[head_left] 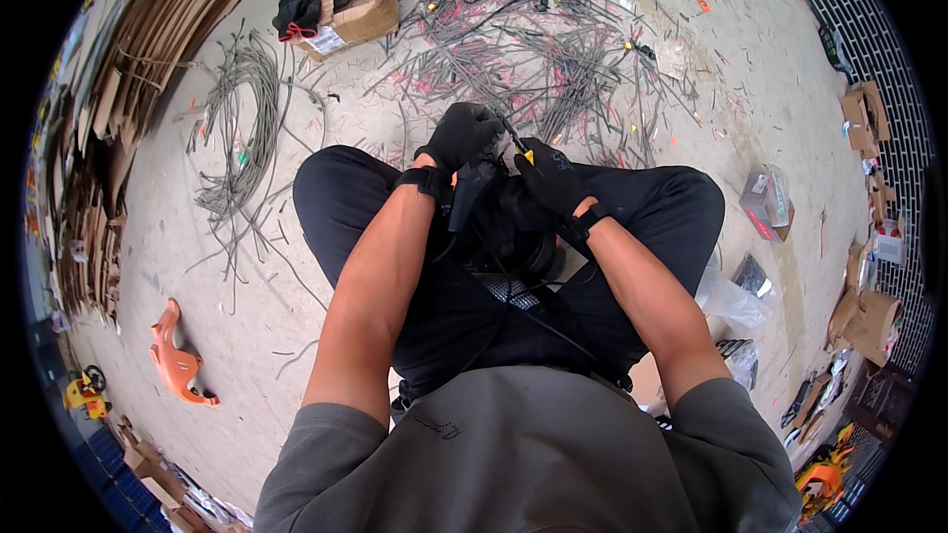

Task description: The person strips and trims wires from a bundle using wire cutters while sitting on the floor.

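My left hand [464, 138], in a black glove, is closed at the upper middle of the view, its fingers wrapped round a thin dark cable [507, 125]. My right hand [548, 178], also gloved, grips a small yellow-and-black piece [528, 156] at the cable, too small to identify surely. Just below my left hand a black device with a little orange on it [469, 192] sits over my crossed legs, with black cords running down from it. Part of what lies between my hands is hidden by them.
Scattered grey and red wire offcuts [533, 39] cover the floor ahead. A cardboard box with black items [360, 10] stands upper left, coiled cables [252, 128] below it. An orange plastic piece [176, 360] lies lower left; stacked cardboard [128, 69] lines the left, clear bags [731, 296] lie right.
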The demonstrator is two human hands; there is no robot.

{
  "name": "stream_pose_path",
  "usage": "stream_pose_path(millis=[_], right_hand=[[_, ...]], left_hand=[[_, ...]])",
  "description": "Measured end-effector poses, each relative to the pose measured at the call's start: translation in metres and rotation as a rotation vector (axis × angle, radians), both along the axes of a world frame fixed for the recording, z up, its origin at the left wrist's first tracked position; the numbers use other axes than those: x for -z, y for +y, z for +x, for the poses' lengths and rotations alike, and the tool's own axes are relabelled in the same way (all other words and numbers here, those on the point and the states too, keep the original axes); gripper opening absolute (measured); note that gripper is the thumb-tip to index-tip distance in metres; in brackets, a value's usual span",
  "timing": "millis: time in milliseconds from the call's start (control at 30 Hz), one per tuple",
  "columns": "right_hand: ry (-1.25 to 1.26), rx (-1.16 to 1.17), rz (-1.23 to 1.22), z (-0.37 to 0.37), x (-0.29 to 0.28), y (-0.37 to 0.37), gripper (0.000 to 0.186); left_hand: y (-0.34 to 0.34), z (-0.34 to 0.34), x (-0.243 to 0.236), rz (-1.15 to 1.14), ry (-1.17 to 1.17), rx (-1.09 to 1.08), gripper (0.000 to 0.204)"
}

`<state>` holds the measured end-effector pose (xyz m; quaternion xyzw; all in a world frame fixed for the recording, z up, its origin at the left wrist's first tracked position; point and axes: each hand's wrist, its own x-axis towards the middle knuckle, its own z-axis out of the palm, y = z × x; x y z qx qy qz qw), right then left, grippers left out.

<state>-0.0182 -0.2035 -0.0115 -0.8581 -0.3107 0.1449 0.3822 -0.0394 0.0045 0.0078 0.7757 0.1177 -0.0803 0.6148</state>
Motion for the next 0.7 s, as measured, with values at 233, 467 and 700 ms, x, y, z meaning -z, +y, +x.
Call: stream_pose_path(millis=[233, 467, 700], right_hand=[[-0.012, -0.127, -0.133, 0.006, 0.005, -0.011, 0.038], [0.063, 0.027, 0.019, -0.002, -0.003, 0.006, 0.028], [0.051, 0.016, 0.026, 0.003, 0.0, 0.001, 0.019]], left_hand=[[0.014, 0.01, 0.081, 0.765, -0.823, 0.306, 0.029], [-0.003, 0.001, 0.017, 0.362, -0.348, -0.086, 0.027], [-0.009, -0.004, 0.013, 0.066, -0.186, -0.113, 0.025]])
